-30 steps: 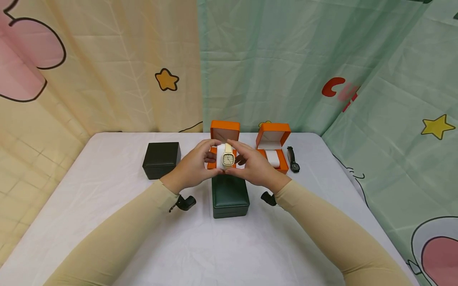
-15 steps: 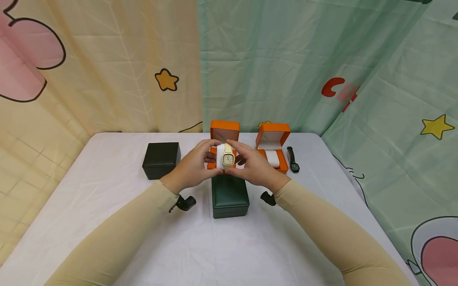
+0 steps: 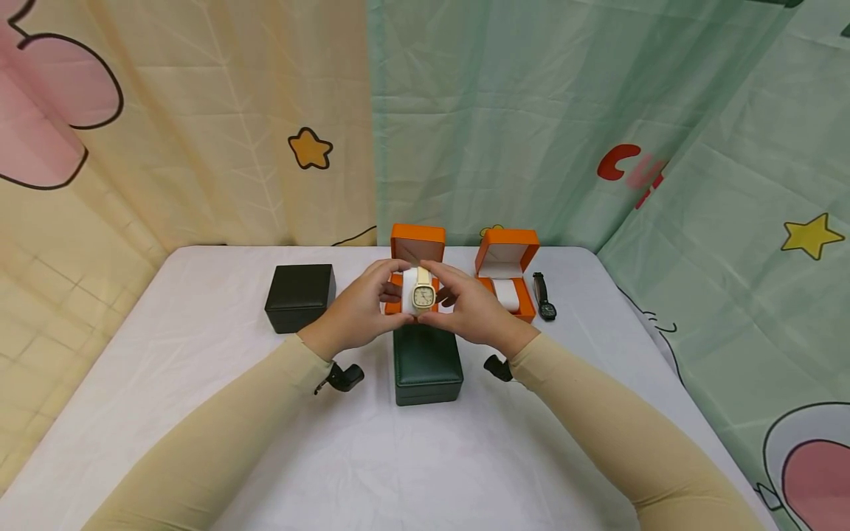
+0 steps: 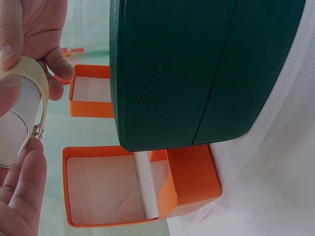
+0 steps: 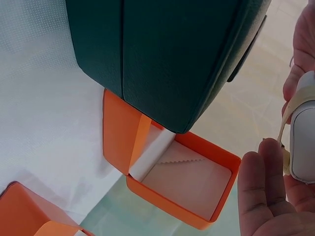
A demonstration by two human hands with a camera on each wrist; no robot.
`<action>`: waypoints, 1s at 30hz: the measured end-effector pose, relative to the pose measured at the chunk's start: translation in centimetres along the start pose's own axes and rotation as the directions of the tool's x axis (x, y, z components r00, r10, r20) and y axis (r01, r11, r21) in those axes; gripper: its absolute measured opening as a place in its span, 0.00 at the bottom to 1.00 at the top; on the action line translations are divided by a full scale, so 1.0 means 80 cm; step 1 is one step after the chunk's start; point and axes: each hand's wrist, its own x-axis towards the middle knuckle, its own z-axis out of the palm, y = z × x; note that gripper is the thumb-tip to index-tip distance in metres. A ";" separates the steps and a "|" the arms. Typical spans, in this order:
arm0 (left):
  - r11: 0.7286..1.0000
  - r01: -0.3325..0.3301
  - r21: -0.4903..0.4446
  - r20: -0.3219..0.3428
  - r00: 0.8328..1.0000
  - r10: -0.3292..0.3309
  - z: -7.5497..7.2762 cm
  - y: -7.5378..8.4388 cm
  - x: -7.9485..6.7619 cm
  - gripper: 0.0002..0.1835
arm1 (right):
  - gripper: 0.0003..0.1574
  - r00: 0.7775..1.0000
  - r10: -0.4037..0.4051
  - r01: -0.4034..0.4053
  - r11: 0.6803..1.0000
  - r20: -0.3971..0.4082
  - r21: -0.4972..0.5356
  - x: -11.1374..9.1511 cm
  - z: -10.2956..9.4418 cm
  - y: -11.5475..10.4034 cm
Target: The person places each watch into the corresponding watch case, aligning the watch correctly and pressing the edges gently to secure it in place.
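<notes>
A wristwatch (image 3: 423,296) with a cream strap and squarish pale dial is wrapped around a white cushion (image 3: 409,289). My left hand (image 3: 361,306) grips it from the left and my right hand (image 3: 473,306) from the right, thumbs toward me. Both wrist views show the strap (image 4: 39,81) looped round the cushion (image 5: 302,142), held off the table. Behind the hands stands an orange watch box (image 3: 417,234), lid up, its base partly covered by them. Just nearer to me than the hands is a closed dark green box (image 3: 428,365).
A closed black box (image 3: 301,296) stands to the left on the white-covered table (image 3: 425,464). On the right is another orange box (image 3: 508,242), lid up, with a white cushion (image 3: 506,294) inside. A black watch (image 3: 544,299) lies beside it. Curtains hang behind the table.
</notes>
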 end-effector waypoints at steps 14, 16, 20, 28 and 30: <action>1.000 0.008 -0.010 0.002 1.000 -0.008 0.000 0.001 0.000 0.40 | 0.54 1.000 -0.001 0.000 1.000 0.004 0.025 0.002 0.002 0.002; 1.000 0.008 -0.006 -0.001 1.000 -0.008 0.001 0.001 -0.001 0.40 | 0.54 1.000 0.000 0.000 1.000 0.001 0.024 0.002 0.002 0.002; 1.000 0.011 -0.007 -0.004 1.000 -0.011 0.001 0.001 -0.001 0.40 | 0.54 1.000 -0.001 0.001 1.000 0.001 0.020 0.003 0.003 0.002; 1.000 0.010 -0.005 -0.010 1.000 -0.010 0.001 0.000 0.000 0.40 | 0.54 1.000 -0.002 0.002 1.000 0.003 0.031 0.002 0.002 0.001; 1.000 0.009 -0.006 -0.012 1.000 -0.010 0.002 0.000 0.000 0.40 | 0.54 1.000 -0.003 0.003 1.000 0.000 0.026 0.002 0.002 0.001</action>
